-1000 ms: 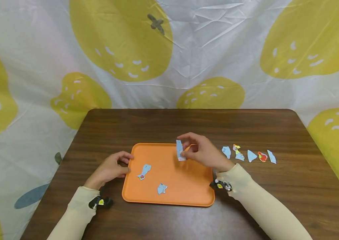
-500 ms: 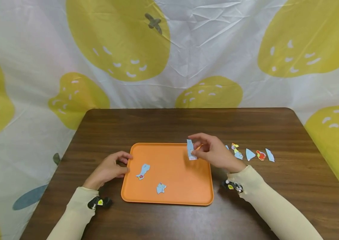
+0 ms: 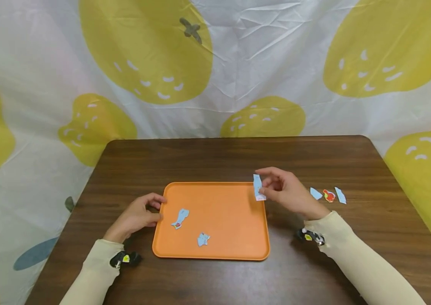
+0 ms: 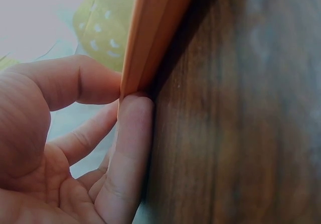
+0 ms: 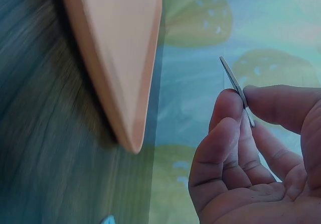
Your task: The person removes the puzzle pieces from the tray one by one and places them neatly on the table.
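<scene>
My right hand (image 3: pixel 288 191) pinches a light-blue puzzle piece (image 3: pixel 257 186) between thumb and fingers, raised at the tray's upper right corner. Edge-on, the same piece (image 5: pixel 233 81) looks thin in the right wrist view. An orange tray (image 3: pixel 223 220) lies on the table. At its left rim, my left hand (image 3: pixel 137 215) holds the edge with thumb and fingertips; the left wrist view shows the fingers (image 4: pixel 133 133) against the tray's outer side. Inside the tray are a long blue piece with red marks (image 3: pixel 180 218) and a small blue piece (image 3: pixel 203 239).
Right of the tray, a blue triangular piece (image 3: pixel 316 193), a red piece (image 3: pixel 329 195) and a narrow blue piece (image 3: pixel 340 195) lie on the brown table (image 3: pixel 200 161). The right hand may cover others there. A fruit-patterned cloth (image 3: pixel 234 63) hangs behind.
My right hand has carried the pinched puzzle piece rightwards from above the tray's middle to its right edge, covering some pieces on the table. The left hand stays at the rim.
</scene>
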`<state>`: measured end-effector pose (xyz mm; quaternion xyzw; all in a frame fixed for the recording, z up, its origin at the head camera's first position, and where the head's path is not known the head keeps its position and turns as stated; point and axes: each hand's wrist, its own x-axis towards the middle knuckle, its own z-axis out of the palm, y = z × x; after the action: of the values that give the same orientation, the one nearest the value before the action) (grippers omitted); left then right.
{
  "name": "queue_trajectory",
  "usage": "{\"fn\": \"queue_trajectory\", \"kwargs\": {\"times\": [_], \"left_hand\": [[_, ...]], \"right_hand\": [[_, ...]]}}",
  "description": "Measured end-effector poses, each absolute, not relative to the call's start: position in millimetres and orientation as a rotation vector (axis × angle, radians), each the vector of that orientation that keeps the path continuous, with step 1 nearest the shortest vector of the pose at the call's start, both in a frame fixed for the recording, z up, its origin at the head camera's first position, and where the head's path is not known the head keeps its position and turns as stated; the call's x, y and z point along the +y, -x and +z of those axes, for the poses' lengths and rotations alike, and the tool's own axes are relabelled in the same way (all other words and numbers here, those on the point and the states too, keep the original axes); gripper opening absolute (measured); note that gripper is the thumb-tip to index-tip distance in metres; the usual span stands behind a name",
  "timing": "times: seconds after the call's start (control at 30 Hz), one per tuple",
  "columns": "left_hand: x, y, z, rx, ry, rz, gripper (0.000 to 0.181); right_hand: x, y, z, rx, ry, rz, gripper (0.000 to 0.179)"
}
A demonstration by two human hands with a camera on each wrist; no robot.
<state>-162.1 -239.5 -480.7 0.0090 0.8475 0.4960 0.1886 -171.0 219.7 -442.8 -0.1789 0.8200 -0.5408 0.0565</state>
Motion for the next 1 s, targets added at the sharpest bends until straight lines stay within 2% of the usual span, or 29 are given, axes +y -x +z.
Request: {"fn": "queue_trajectory", "kwargs": {"times": [1.0], "left_hand": [[-239,161,-482,2.388,-0.02,1.399,0.044]], "right_hand": [[330,166,-459,2.836,0.393,-1.458,0.049]]}}
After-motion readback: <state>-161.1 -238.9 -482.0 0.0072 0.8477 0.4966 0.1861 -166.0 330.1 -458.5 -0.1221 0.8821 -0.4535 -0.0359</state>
